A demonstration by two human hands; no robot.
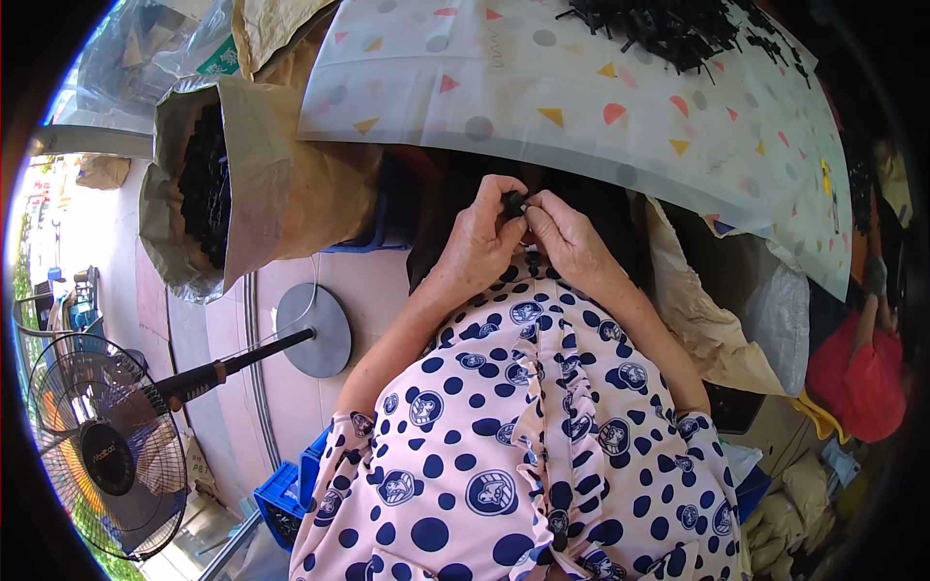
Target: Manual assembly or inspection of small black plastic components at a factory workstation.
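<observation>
Close in front of my chest, both hands meet around a small black part, mostly covered by fingers. My left hand is closed, its curled index finger and thumb pinching the part. Against it from the other side, my right hand is closed too, with thumb and index finger pressed together at the part's edge. The exact kind of the piece is too hidden to tell. Beyond my hands is the near edge of a table under a patterned cloth. A pile of thin black pieces lies on its far side.
At left stands an open paper sack filled with black pieces. A standing fan with a round base is lower left, near a blue crate. An open sack hangs right of my hands. Someone in red sits far right.
</observation>
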